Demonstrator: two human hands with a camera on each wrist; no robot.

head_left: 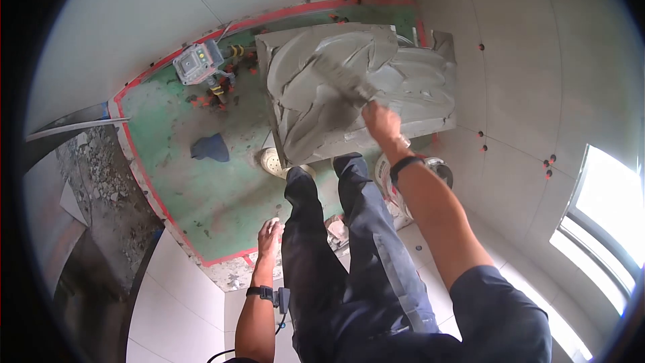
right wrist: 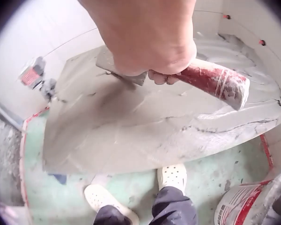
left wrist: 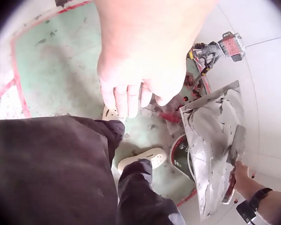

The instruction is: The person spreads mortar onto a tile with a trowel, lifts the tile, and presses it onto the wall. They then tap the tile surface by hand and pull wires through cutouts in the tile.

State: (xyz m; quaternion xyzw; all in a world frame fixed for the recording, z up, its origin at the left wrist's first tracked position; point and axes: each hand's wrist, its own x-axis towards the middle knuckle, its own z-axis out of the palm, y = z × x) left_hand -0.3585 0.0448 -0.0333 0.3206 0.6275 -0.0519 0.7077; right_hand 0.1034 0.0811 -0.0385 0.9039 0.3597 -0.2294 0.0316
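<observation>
My right hand (head_left: 381, 123) grips a trowel by its red, mortar-smeared handle (right wrist: 215, 83). The trowel's flat metal blade (head_left: 344, 81) lies over grey, wet adhesive spread in wavy strokes across a large tile slab (head_left: 295, 114). Part of the blade (right wrist: 107, 60) is hidden behind the hand in the right wrist view. My left hand (head_left: 270, 236) hangs beside the left leg, holding nothing. In the left wrist view its fingers (left wrist: 132, 96) droop loosely above the floor.
A bucket (right wrist: 241, 204) stands by the slab's near right edge. A tool with a grey and red body (head_left: 198, 64) is at the back left. A dark cloth (head_left: 210, 148) lies on the green floor (head_left: 168, 195). Rubble (head_left: 101, 175) lies beyond the left edge, and a window (head_left: 605, 195) is at right.
</observation>
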